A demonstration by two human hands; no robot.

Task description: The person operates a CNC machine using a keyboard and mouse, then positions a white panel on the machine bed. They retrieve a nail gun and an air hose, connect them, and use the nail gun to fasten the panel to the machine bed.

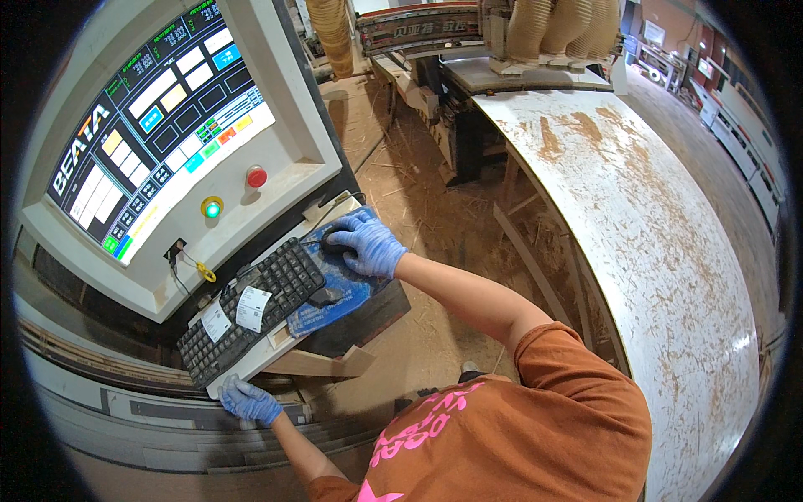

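Observation:
My right hand (pixel 374 247), in a blue-and-white glove, is closed over a black computer mouse (pixel 337 238) on a blue mouse pad (pixel 339 289). Gloved alike, my left hand (pixel 251 401) has its fingers bent around the near left corner of the white keyboard tray (pixel 266 350). Between the hands lies a dusty black keyboard (pixel 280 278) with two white paper labels (pixel 252 308) on it. Beyond the keyboard, a lit screen (pixel 167 125) shows a control panel with coloured buttons.
Below the screen are a red push button (pixel 256 176) and a green-lit button (pixel 212 207). On the right stands a long white machine bed (pixel 644 217) strewn with wood chips. Thick ribbed hoses (pixel 556 29) hang over its far end. Sawdust covers the floor (pixel 418 209).

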